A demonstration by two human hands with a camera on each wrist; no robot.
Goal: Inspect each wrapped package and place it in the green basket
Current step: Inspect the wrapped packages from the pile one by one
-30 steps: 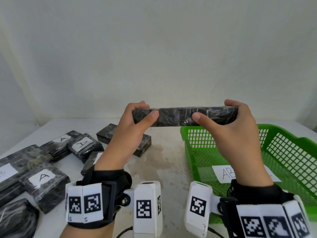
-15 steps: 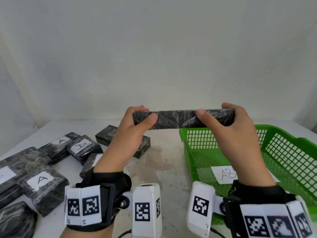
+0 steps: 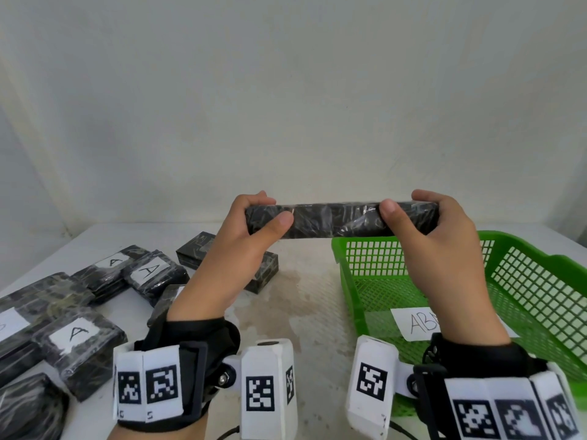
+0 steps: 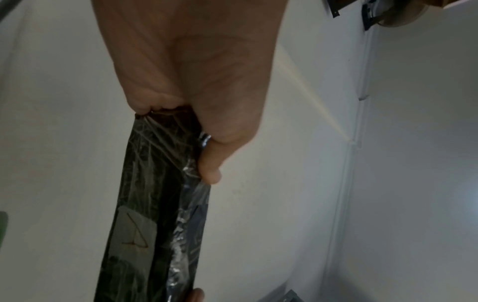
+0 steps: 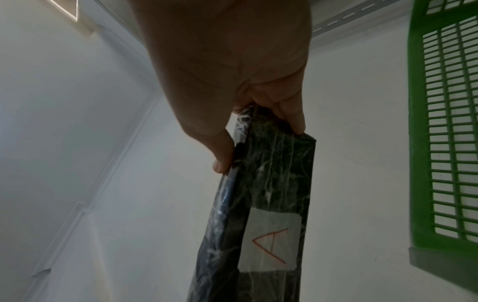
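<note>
A long flat package (image 3: pixel 336 219) in black, plastic-wrapped paper is held edge-on in the air, above the near left corner of the green basket (image 3: pixel 540 281). My left hand (image 3: pixel 254 217) grips its left end, thumb on the near face. My right hand (image 3: pixel 422 214) grips its right end the same way. Both wrist views show the underside of the package (image 4: pixel 152 224) (image 5: pixel 269 204), where a white label with a red letter A (image 5: pixel 270 244) is stuck. The left hand (image 4: pixel 207 143) and right hand (image 5: pixel 258 130) pinch the ends between thumb and fingers.
Several black wrapped packages with white A labels (image 3: pixel 76 335) lie on the white table (image 3: pixel 301 312) at the left. One unlabelled package (image 3: pixel 263 268) lies behind my left hand. A paper slip marked AB (image 3: pixel 419 322) lies in the basket. A wall stands close behind.
The package and both hands have dropped slightly and the package has tilted further edge-on toward me. Both grips are unchanged.
</note>
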